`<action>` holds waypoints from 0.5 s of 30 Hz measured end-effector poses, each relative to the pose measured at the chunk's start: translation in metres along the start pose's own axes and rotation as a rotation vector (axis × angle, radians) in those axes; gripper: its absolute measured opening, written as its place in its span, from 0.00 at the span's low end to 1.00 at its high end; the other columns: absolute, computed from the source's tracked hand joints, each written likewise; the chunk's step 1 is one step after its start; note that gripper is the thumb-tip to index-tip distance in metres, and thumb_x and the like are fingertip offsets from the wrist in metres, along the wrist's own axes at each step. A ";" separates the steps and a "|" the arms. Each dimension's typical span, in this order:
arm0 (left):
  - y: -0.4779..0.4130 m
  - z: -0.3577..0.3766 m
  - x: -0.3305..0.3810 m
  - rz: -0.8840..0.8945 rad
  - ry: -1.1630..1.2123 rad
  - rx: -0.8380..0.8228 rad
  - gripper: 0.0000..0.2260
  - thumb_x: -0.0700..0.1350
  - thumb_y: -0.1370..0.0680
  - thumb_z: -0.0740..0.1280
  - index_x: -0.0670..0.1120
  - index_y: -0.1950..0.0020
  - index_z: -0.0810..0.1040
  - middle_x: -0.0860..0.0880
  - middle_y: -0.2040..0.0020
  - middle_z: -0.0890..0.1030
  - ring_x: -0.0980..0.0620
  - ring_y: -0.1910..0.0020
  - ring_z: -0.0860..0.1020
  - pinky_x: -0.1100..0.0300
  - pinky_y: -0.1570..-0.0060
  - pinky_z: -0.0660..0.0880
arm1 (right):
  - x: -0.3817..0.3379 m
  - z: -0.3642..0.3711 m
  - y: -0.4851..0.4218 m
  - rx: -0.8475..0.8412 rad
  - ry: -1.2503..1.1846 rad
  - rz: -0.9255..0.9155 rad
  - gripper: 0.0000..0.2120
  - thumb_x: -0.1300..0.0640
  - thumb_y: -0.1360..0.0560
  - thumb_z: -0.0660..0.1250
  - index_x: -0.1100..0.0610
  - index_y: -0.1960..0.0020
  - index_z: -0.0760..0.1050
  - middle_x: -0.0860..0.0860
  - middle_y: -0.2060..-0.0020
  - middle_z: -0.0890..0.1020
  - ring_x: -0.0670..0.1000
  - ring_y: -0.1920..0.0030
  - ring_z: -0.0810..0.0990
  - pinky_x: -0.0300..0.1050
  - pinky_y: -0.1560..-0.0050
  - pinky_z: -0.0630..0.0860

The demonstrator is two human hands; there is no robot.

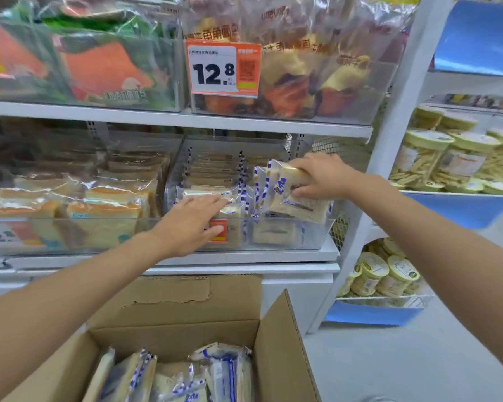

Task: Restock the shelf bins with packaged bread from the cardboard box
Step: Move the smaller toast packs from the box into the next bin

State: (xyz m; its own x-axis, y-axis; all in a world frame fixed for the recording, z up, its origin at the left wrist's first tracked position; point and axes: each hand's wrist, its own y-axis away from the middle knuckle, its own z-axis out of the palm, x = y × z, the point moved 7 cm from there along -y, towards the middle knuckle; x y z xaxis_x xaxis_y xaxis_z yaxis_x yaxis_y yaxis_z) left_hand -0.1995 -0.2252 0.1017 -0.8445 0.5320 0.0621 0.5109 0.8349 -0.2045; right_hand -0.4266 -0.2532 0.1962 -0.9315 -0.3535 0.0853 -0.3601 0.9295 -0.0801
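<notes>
A clear plastic shelf bin point(317, 230) on the lower shelf holds several bread packs in clear wrappers with blue-and-white striped edges. My right hand point(320, 177) grips one such bread pack point(291, 198) over the bin's right side, tilted. My left hand point(192, 224) reaches over the bin's front wall with straight fingers lying on a flat bread pack point(206, 192) inside. Below, an open cardboard box point(276, 343) holds several more bread packs point(221, 372) standing on edge.
To the left stands another clear bin point(70, 227) of sliced bread loaves. The shelf above carries bins of snack bags and a price tag point(222, 68) reading 12.8. A white rack point(389, 140) on the right holds tubs of snacks point(447, 163). Grey floor lies at the lower right.
</notes>
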 end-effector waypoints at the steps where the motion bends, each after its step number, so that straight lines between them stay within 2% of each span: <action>1: 0.001 0.001 0.000 0.013 -0.015 0.019 0.27 0.56 0.19 0.59 0.51 0.21 0.57 0.52 0.22 0.60 0.53 0.24 0.60 0.54 0.26 0.54 | 0.002 0.001 -0.006 -0.011 -0.017 -0.002 0.23 0.45 0.27 0.70 0.47 0.34 0.71 0.50 0.49 0.75 0.55 0.41 0.73 0.57 0.35 0.65; 3: 0.001 0.002 0.001 0.021 -0.036 0.043 0.28 0.57 0.19 0.59 0.51 0.21 0.57 0.52 0.21 0.60 0.54 0.23 0.59 0.54 0.26 0.54 | 0.001 0.002 -0.016 -0.037 -0.053 -0.035 0.20 0.45 0.28 0.72 0.45 0.39 0.73 0.46 0.52 0.77 0.53 0.45 0.76 0.55 0.39 0.71; 5: 0.000 0.002 0.001 0.021 -0.050 0.053 0.28 0.57 0.19 0.59 0.51 0.21 0.56 0.53 0.21 0.59 0.54 0.23 0.58 0.54 0.26 0.53 | 0.000 0.003 -0.023 -0.051 -0.063 -0.056 0.21 0.44 0.30 0.73 0.43 0.39 0.74 0.43 0.50 0.78 0.50 0.48 0.76 0.55 0.41 0.73; 11: 0.002 0.003 0.001 0.022 -0.071 0.053 0.29 0.58 0.19 0.58 0.51 0.21 0.55 0.53 0.21 0.58 0.55 0.23 0.58 0.55 0.26 0.52 | 0.003 0.009 -0.028 -0.014 0.072 -0.080 0.29 0.40 0.27 0.69 0.43 0.29 0.65 0.49 0.38 0.76 0.53 0.36 0.73 0.54 0.38 0.65; 15: 0.002 0.004 0.001 0.026 -0.081 0.052 0.29 0.58 0.19 0.58 0.51 0.21 0.55 0.53 0.21 0.59 0.55 0.23 0.58 0.55 0.25 0.53 | 0.003 0.012 -0.024 0.030 0.041 -0.092 0.30 0.41 0.27 0.69 0.44 0.28 0.65 0.50 0.40 0.76 0.54 0.38 0.74 0.51 0.40 0.68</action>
State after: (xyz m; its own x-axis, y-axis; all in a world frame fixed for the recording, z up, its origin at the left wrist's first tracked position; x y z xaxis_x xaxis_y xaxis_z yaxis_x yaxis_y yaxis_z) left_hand -0.2001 -0.2234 0.0977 -0.8423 0.5385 -0.0229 0.5257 0.8113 -0.2556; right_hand -0.4210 -0.2778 0.1863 -0.8917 -0.4323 0.1342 -0.4462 0.8894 -0.0997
